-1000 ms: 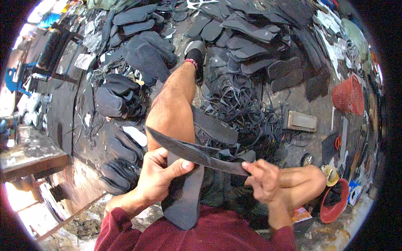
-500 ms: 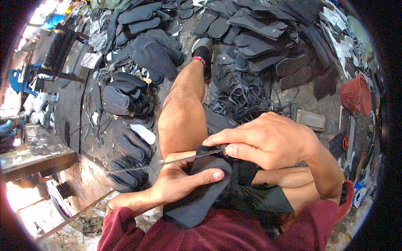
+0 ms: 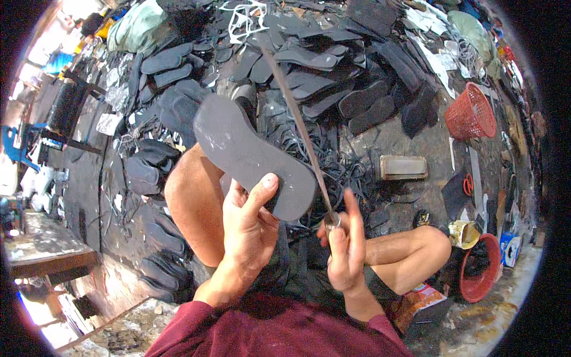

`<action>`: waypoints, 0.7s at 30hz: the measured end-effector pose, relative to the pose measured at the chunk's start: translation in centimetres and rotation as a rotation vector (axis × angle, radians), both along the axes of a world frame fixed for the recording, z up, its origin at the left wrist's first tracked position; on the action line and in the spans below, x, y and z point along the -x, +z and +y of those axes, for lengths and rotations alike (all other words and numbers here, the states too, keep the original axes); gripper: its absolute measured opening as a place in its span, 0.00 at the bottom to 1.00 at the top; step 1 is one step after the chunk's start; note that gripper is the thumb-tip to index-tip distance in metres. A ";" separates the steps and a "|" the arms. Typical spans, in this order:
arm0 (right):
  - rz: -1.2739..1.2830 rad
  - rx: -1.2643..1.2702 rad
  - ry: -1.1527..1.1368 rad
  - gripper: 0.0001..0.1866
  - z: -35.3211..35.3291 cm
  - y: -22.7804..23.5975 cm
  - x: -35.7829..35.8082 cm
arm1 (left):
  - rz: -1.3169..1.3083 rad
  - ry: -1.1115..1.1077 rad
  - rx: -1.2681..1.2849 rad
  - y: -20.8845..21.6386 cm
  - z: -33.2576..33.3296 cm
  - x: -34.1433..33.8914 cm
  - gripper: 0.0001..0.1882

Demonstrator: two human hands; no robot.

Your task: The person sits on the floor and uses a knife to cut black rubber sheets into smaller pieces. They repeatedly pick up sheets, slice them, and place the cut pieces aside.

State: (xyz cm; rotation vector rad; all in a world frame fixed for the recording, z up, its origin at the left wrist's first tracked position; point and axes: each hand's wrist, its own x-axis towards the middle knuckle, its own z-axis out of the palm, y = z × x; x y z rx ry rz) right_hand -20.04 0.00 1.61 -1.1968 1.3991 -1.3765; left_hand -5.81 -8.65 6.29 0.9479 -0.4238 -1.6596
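A dark grey shoe sole is held up in front of me, its broad face toward the camera. My left hand grips its lower edge, the thumb on the face and the fingers behind it. To the right, my right hand is closed round the handle end of a long thin knife, with the index finger raised off it. The blade points up and away, past the right side of the sole, and looks apart from it. Black cut strips lie in a tangle on the floor beyond.
Stacks of black soles cover the far floor, with more sole bundles at the left. A red basket and a pale rectangular block are on the right, beyond my bent knee. A wooden bench stands at the left.
The knife has come away from the sole and swung from pointing left to pointing away. My left hand has raised the sole and turned its face up. My right hand has moved nearer my body.
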 end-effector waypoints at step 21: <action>-0.451 0.089 -0.124 0.35 -2.4 -0.1 1.8 | -0.696 -0.099 0.378 -5.5 5.9 -1.0 0.36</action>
